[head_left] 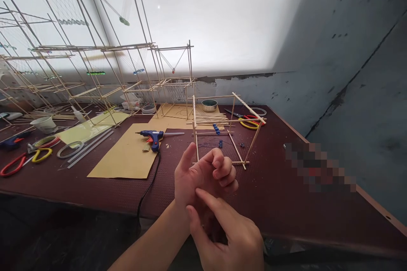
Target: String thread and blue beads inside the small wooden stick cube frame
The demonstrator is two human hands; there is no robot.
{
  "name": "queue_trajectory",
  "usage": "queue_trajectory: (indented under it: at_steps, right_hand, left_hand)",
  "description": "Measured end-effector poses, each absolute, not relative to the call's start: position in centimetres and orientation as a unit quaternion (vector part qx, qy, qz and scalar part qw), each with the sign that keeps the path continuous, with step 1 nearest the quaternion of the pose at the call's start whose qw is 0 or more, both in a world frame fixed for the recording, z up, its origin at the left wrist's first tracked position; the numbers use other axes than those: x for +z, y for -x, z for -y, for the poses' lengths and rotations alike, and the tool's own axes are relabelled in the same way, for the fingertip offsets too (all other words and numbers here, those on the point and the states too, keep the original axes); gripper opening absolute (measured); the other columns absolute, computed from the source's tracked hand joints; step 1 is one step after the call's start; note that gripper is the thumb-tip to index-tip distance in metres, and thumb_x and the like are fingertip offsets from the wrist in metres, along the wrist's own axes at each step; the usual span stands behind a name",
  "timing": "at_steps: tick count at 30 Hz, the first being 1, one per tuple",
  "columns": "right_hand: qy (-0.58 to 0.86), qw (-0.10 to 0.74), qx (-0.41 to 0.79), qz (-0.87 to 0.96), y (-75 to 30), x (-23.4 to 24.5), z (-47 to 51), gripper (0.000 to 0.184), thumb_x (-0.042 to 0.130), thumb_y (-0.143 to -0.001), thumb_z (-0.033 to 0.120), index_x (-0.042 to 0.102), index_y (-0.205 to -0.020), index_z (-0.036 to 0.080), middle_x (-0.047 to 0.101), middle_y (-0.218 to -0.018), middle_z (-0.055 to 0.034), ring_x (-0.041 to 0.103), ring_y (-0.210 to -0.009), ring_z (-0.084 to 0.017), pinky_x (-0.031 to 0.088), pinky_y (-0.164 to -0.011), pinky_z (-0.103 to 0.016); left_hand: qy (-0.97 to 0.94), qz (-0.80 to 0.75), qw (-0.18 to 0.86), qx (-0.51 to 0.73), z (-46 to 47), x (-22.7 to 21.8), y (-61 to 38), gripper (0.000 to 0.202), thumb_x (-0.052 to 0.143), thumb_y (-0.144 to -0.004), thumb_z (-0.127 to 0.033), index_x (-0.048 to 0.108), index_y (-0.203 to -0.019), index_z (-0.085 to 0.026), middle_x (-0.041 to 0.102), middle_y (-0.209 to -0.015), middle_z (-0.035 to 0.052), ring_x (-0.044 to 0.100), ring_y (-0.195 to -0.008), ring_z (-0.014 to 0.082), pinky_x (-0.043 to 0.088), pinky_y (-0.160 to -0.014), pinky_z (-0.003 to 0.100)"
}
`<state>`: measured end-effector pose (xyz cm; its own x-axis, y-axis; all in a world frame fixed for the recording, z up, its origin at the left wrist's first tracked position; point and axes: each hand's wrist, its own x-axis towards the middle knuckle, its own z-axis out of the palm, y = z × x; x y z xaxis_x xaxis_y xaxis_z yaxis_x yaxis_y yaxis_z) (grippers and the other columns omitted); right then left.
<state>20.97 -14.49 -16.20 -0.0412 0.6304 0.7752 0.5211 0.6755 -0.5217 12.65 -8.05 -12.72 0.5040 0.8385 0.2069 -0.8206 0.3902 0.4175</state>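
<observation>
My left hand (199, 173) is held up over the table's front with its palm turned upward. Its thumb stands apart and its fingers curl loosely, with nothing visible inside. The index fingertip of my right hand (233, 233) touches the base of that palm; the thumb is a little apart from it, and the other fingers are partly hidden. Just behind the hands stands a small wooden stick frame (229, 133). A row of blue beads (216, 129) hangs in it on threads, and another blue bead cluster (220, 144) is lower down.
A blue glue gun (154, 139) lies on brown cardboard (119, 156), its black cord (149, 188) running over the table edge. Tall stick frames with hanging beads fill the left. Scissors (249, 123) and a round metal tin (209, 105) are behind; more scissors (14, 165) lie left.
</observation>
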Motion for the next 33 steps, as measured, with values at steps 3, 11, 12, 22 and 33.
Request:
queue_trajectory:
  at_steps: [3,11,12,22,33]
  right_hand:
    - [0.407,0.576,0.118,0.699,-20.8,-16.2,14.4,0.017,0.069,-0.082,0.017,0.074,-0.099,0.018,0.076,-0.077,-0.0025,0.069,-0.056,-0.012,0.055,-0.054,-0.019]
    - [0.448,0.583,0.308,0.604,-20.5,-15.4,14.6,0.006,0.074,-0.078,0.025,0.080,-0.080,0.024,0.070,-0.057,0.0032,0.059,-0.044,-0.010,0.049,-0.044,-0.017]
    - [0.450,0.584,0.328,0.591,-20.5,-15.3,14.6,0.006,0.074,-0.078,0.026,0.080,-0.078,0.024,0.068,-0.055,0.0031,0.057,-0.043,-0.011,0.048,-0.042,-0.018]
    - [0.413,0.606,0.284,0.617,-20.8,-15.5,14.1,0.005,0.075,-0.078,0.025,0.080,-0.079,0.022,0.071,-0.060,0.0013,0.056,-0.044,-0.010,0.049,-0.046,-0.020]
    - [0.394,0.574,0.475,0.539,-21.1,-15.8,13.6,0.014,0.073,-0.081,0.032,0.080,-0.080,0.020,0.072,-0.065,-0.0015,0.067,-0.058,-0.017,0.057,-0.054,-0.023]
  left_hand:
    - [-0.267,-0.037,0.821,0.503,8.2,-12.5,-12.5,0.053,0.033,-0.093,-0.061,0.047,-0.068,-0.017,0.029,-0.064,-0.0014,0.029,-0.060,0.0136,0.028,-0.060,0.027]
    - [-0.314,-0.039,0.798,0.513,8.6,-12.5,-12.5,0.050,0.037,-0.093,-0.058,0.049,-0.067,-0.017,0.032,-0.061,-0.0010,0.030,-0.060,0.0139,0.028,-0.062,0.027]
    - [-0.315,-0.040,0.797,0.513,8.7,-12.4,-12.5,0.050,0.037,-0.093,-0.058,0.049,-0.067,-0.017,0.032,-0.061,-0.0011,0.030,-0.060,0.0139,0.028,-0.062,0.027]
    - [-0.327,-0.059,0.787,0.521,8.8,-11.9,-12.3,0.048,0.041,-0.093,-0.055,0.049,-0.065,-0.017,0.032,-0.058,-0.0016,0.031,-0.057,0.0132,0.029,-0.061,0.027]
    - [-0.319,-0.048,0.794,0.515,9.0,-12.3,-12.5,0.055,0.027,-0.096,-0.055,0.051,-0.067,-0.015,0.033,-0.060,-0.0003,0.030,-0.059,0.0143,0.023,-0.062,0.029]
